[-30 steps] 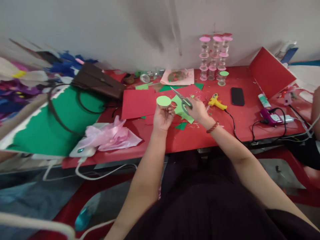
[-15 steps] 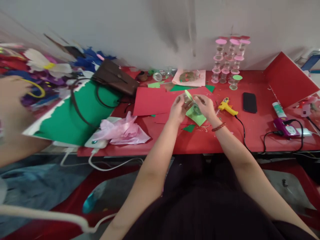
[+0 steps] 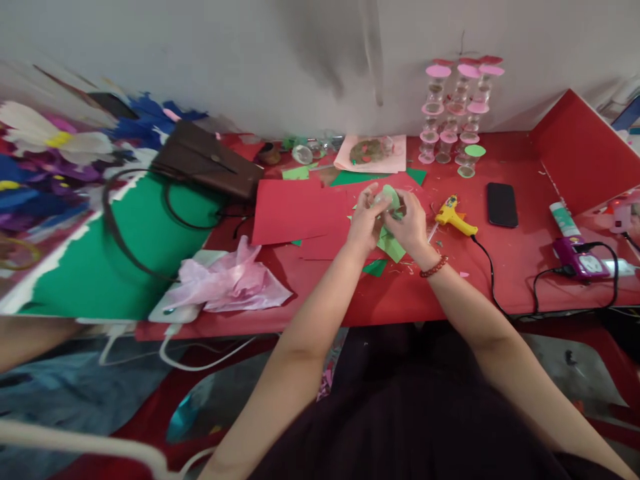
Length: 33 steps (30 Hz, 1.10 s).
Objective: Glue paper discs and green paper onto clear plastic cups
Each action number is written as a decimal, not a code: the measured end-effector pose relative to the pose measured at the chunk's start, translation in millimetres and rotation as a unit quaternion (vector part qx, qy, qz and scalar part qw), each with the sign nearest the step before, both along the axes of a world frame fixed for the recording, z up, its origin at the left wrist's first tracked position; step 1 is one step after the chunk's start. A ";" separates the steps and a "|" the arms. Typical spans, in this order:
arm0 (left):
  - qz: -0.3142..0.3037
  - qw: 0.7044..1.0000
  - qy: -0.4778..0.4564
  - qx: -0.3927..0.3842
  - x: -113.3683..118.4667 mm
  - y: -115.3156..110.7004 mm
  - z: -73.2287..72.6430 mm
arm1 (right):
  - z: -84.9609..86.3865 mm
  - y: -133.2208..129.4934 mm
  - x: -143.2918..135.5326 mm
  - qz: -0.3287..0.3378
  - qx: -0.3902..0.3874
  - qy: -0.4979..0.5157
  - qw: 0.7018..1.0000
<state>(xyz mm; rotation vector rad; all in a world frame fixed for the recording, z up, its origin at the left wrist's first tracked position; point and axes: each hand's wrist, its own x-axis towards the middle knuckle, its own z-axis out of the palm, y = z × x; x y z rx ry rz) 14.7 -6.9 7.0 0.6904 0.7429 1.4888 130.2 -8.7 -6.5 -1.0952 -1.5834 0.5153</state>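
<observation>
Both my hands meet above the middle of the red table (image 3: 320,293). My left hand (image 3: 367,217) is closed around the left side of a small clear cup with a light green disc (image 3: 390,197) on it. From the right, the fingers of my right hand (image 3: 410,223) press on the same cup, covering much of it. Light green paper (image 3: 391,245) lies under my hands, and a dark green scrap (image 3: 375,268) is in front of it. A yellow glue gun (image 3: 456,217) rests to the right of my right hand.
Red sheets (image 3: 287,210), crumpled pink wrap (image 3: 235,283) and a brown bag (image 3: 207,160) lie left. Stacked cups with pink discs (image 3: 450,107) stand at the back. A black phone (image 3: 502,205) and purple power adapter (image 3: 583,257) are right. A person's arm (image 3: 35,340) shows far left.
The cup has turned, so its green disc faces up more between my hands. The view has shifted slightly. The other person's arm at the left has moved lower, mostly out of view.
</observation>
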 end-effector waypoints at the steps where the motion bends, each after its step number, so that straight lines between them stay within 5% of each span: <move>1: -0.024 1.000 0.010 -0.004 -0.8 -1.1 3.1 | 1.3 -0.4 1.1 0.005 -0.007 0.001 1.000; 5: -0.094 0.995 0.044 0.003 -10.5 -3.7 11.9 | 10.8 -6.0 7.5 0.044 -0.053 0.064 0.996; 14: -0.113 0.993 0.001 -0.038 -20.0 -13.3 9.0 | 35.5 -18.2 13.6 0.087 -0.120 0.146 0.978; 22: -0.099 0.994 0.025 -0.033 -19.9 -8.6 7.0 | 7.1 -6.3 9.0 0.092 -0.165 0.209 0.960; 33: -0.003 0.994 -0.069 -0.088 4.5 -13.6 2.5 | -11.4 -7.1 -2.4 0.007 -0.089 0.224 0.970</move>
